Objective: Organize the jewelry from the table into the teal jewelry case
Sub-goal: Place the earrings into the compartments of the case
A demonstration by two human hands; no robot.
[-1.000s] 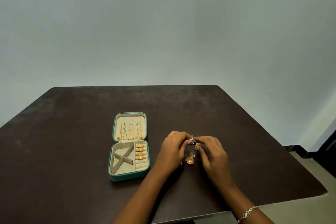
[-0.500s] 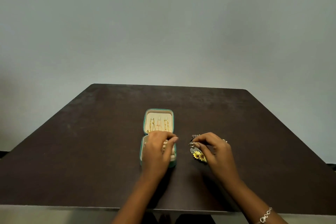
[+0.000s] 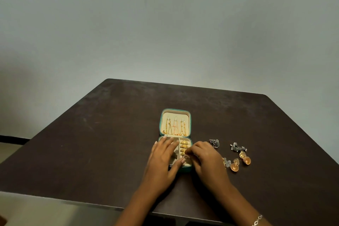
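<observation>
Case (image 3: 185, 169) open on table (image 3: 110, 143). Left hand (image 3: 163, 155) flat across its left compartment. Right hand (image 3: 208, 158) fingertips curled at its rings (image 3: 183, 146), grip unclear. Earrings (image 3: 235, 166) loose right of case.

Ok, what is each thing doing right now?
Teal jewelry case, open, flat on table.
Gold chains, hung in its lid.
Gold rings, tucked in the case.
Left hand, flat on the case.
Right hand, pinching a ring.
Earrings, loose on the table.
</observation>
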